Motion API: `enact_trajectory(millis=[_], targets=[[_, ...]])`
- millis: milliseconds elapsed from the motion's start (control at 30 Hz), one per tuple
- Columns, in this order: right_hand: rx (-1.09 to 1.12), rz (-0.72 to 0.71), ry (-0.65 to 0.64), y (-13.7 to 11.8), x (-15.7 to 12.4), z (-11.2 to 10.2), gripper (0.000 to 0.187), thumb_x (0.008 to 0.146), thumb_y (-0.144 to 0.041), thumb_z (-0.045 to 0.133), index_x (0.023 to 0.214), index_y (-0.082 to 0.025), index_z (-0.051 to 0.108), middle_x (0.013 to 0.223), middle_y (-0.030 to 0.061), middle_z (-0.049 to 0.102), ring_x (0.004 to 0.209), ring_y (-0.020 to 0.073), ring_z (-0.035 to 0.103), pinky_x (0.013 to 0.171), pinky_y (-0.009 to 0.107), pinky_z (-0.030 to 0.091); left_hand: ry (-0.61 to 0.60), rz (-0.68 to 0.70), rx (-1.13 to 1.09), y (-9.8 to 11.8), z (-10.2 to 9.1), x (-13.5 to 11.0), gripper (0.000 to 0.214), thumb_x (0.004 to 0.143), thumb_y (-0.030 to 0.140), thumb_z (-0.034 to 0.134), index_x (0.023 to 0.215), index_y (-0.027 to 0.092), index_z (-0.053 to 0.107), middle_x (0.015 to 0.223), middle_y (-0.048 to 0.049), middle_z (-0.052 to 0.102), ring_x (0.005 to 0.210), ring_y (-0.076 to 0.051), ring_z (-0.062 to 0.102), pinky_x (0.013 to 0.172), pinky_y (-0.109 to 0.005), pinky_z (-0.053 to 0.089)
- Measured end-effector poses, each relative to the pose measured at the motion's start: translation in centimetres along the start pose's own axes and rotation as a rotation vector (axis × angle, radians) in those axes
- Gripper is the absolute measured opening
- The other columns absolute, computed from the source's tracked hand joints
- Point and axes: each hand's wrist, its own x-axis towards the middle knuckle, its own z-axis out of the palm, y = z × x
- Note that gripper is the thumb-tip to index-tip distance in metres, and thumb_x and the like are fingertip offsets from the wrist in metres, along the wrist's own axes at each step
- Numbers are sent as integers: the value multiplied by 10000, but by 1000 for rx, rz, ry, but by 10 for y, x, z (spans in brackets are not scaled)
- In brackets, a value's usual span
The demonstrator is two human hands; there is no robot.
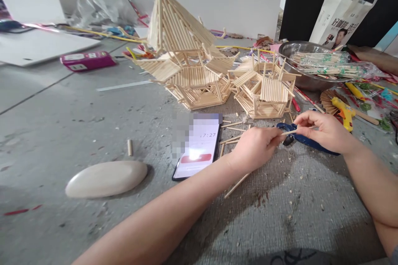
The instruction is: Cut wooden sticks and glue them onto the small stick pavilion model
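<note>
My left hand (256, 147) and my right hand (323, 130) pinch the two ends of one short wooden stick (290, 132) between them. Under the stick lies a blue-handled cutter (306, 140) on the grey floor. Just behind the hands stands a small open stick frame (264, 91), and to its left a taller stick pagoda model (183, 62) with a pointed roof. Several loose sticks (231, 136) lie near my left hand.
A phone (199, 147) with a lit screen lies left of my left hand. A smooth pale stone (107, 179) sits at the front left. A metal bowl (290, 49) holds packed chopsticks; a yellow glue gun (343, 109), a white tote bag (343, 10) and a magenta box (87, 60) lie around.
</note>
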Motion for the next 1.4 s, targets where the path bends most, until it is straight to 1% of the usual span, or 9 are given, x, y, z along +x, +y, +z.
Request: enact_trajectory(millis=[100,267,433,533,633,700,900,1167,1400], targets=[[145,38,137,6,2,-4,255,737,-388,578,889,-183,563,788,23,613,676,119,556,622,260,447,26,-7,-65,-5,-1,3,391,876,332,312,703,159,617,563,-4,570,491,-73,426,494,-219,363],[365,53,164,15,7,-6,212,720,-373,610,803,-183,570,657,-12,573,526,81,499,523,247,431,131,-31,-271,-11,2,6,385,849,331,367,591,141,580,482,24,466,459,-61,343,463,-213,305],[440,55,179,13,7,4,158,713,-329,633,776,-194,579,624,-28,562,533,83,511,536,247,434,-6,9,-327,-8,4,5,346,831,318,398,591,142,572,479,34,434,469,-64,338,461,-213,274],[586,68,197,9,8,14,208,709,-309,642,867,-205,556,636,-40,572,523,79,521,535,243,436,-86,15,-431,-4,6,4,357,837,330,389,570,143,535,484,29,468,457,-61,360,467,-209,289],[799,114,241,6,11,26,307,715,-320,633,974,-214,506,686,-40,598,500,71,522,517,236,427,-98,-57,-603,1,11,5,322,849,334,372,648,141,533,541,7,557,443,-56,366,467,-203,304],[882,158,224,6,14,32,272,728,-349,612,940,-202,527,702,-28,608,484,65,513,494,229,413,-88,-101,-726,4,16,8,280,855,322,368,724,138,533,569,-4,589,425,-51,349,448,-197,290],[931,210,175,8,25,40,241,722,-420,596,780,-187,620,563,-44,539,424,50,442,416,206,349,-98,-161,-992,13,25,21,191,862,281,368,790,148,486,552,13,575,355,-35,328,385,-186,239],[936,264,241,7,41,39,281,661,-449,629,713,-173,637,473,-59,471,385,50,386,385,209,288,-46,-215,-1058,12,24,38,196,872,248,349,741,153,460,525,22,555,292,-18,289,328,-173,207],[917,288,272,7,43,40,222,688,-394,580,687,-179,635,509,-38,492,408,63,391,390,215,293,-42,-252,-1058,14,23,43,200,877,216,352,715,151,450,493,35,539,290,-12,290,330,-160,206]])
